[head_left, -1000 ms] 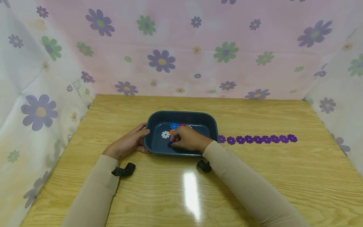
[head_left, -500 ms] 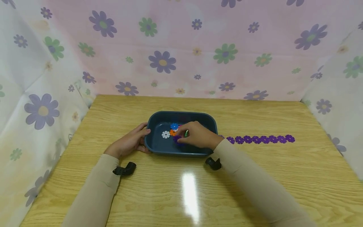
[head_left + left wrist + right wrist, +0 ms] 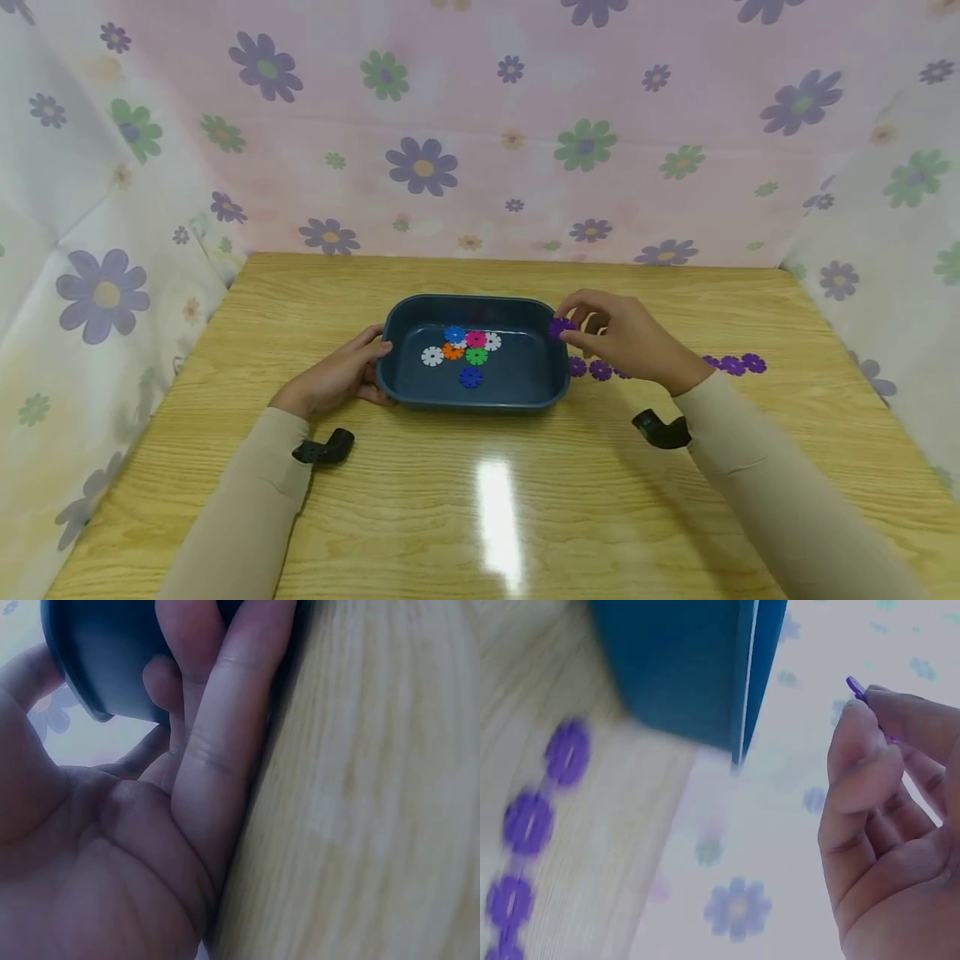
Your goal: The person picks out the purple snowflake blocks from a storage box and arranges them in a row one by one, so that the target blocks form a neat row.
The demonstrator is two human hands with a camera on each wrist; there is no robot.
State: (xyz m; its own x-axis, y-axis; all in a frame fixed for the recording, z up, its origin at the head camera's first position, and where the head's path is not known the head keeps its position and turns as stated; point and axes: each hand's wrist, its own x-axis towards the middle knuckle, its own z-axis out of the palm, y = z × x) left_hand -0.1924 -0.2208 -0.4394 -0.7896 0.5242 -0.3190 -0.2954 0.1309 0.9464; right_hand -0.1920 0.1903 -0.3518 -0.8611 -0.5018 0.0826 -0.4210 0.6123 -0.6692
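Note:
Between its thumb and fingertips my right hand (image 3: 618, 337) pinches a purple notched plastic disc (image 3: 562, 328), held up by the right end of a dark blue basin (image 3: 476, 404). The disc shows edge-on in the right wrist view. My left hand (image 3: 337, 375) grips the basin's left end, thumb on the rim and fingers against the outer wall. Inside the basin lie several notched discs, among them a white one (image 3: 432, 357), an orange one (image 3: 452, 351), a green one (image 3: 476, 355) and a dark blue one (image 3: 471, 377).
A row of purple discs (image 3: 732, 365) runs rightward from the basin across the wooden table (image 3: 420, 500); my right hand hides its middle in the head view. Behind the table hangs a flowered cloth (image 3: 465, 117).
My right hand has lifted the purple disc from the basin and moved right, past the rim. A green disc now lies among the others. My left hand stays at the basin.

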